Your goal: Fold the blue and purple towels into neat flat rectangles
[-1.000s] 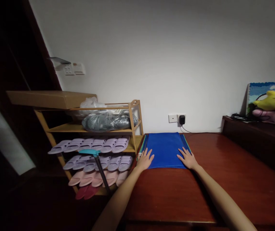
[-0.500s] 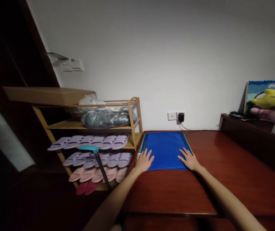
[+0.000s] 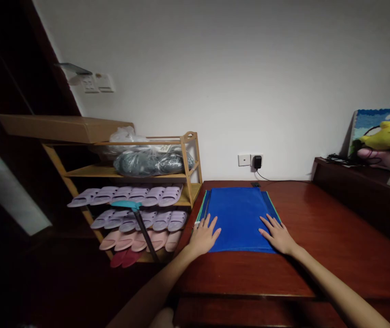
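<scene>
A flat blue fabric document bag lies on the reddish-brown wooden table. Under its sides, darker blue edges with green piping stick out, so more than one layer seems to lie there. My left hand rests on the left side near the close corner, fingers spread, beside a small white tag. On the right side, my right hand lies palm down with its fingers apart. Neither hand is wrapped around anything. What lies beneath the palms is hidden.
Left of the table stands a wooden shoe rack with several slippers, plastic-wrapped goods and a cardboard box. A turquoise-topped handle leans before it. A black plug sits in the wall socket; its cord runs right.
Both hands and the blue document bag have slid a little toward me, away from the wall. A small dark patch now shows on the table behind the bag. The view has shifted slightly.
</scene>
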The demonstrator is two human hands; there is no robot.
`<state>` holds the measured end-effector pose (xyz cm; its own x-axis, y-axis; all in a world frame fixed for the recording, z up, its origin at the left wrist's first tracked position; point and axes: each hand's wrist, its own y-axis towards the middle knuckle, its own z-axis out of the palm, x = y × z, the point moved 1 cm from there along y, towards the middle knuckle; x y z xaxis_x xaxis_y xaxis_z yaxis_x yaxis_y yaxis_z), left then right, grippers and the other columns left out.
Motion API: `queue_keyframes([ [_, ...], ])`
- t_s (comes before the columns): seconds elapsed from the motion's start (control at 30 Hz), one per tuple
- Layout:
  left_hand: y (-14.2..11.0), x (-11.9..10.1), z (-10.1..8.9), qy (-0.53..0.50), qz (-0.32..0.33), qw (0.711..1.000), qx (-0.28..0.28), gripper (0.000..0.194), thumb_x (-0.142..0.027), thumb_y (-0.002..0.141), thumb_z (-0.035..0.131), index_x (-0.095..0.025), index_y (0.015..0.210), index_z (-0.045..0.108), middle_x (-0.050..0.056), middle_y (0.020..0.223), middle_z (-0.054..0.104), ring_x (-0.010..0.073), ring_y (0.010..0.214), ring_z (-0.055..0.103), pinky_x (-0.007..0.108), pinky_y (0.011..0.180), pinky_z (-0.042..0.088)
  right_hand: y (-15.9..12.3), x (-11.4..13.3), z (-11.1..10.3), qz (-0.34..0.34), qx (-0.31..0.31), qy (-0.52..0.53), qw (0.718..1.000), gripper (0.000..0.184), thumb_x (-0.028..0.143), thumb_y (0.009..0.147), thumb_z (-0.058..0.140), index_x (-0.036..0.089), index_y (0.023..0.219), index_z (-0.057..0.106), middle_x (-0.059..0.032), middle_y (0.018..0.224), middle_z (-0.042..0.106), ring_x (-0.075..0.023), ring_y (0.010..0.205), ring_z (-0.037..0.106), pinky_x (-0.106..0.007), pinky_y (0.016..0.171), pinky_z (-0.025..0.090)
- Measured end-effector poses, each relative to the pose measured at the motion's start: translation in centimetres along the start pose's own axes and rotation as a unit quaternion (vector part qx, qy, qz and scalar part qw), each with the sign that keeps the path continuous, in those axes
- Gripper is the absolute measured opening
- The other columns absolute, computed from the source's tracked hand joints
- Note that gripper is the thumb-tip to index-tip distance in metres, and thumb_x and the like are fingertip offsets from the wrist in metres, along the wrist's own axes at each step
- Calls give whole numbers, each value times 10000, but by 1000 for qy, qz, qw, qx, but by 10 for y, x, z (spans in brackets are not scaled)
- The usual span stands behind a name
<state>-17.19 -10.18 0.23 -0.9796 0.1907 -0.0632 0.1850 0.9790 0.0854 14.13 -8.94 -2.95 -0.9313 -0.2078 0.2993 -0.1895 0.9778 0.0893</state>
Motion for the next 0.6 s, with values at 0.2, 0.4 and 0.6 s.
queue_keyframes([
  [0.2, -20, -10, -1, 19, 15, 999, -24, 574, -505, 938, 264, -246, 1450, 290, 119, 1519, 241, 365, 1338, 308, 544, 1036, 273, -25, -2, -3, -7, -11, 5, 1000, 703, 706, 858, 203, 339, 1456, 251, -21, 1539, 167, -294, 1400, 162, -506, 1113, 181],
  [0.4, -41, -25, -5, 16, 29, 999, -32, 571, -487, 936, 300, -231, 1446, 304, 133, 1512, 256, 367, 1327, 329, 551, 1036, 277, -53, -9, -7, -19, -19, -1, 1000, 661, 675, 873, 242, 355, 1452, 250, -3, 1537, 169, -282, 1398, 177, -503, 1116, 193],
  [0.6, -64, -37, -4, -5, 48, 998, -52, 561, -500, 941, 281, -257, 1446, 297, 121, 1515, 250, 349, 1338, 317, 548, 1038, 286, -88, -14, -8, -10, -53, -19, 998, 626, 645, 880, 292, 370, 1442, 269, 15, 1525, 208, -272, 1392, 208, -505, 1106, 235],
])
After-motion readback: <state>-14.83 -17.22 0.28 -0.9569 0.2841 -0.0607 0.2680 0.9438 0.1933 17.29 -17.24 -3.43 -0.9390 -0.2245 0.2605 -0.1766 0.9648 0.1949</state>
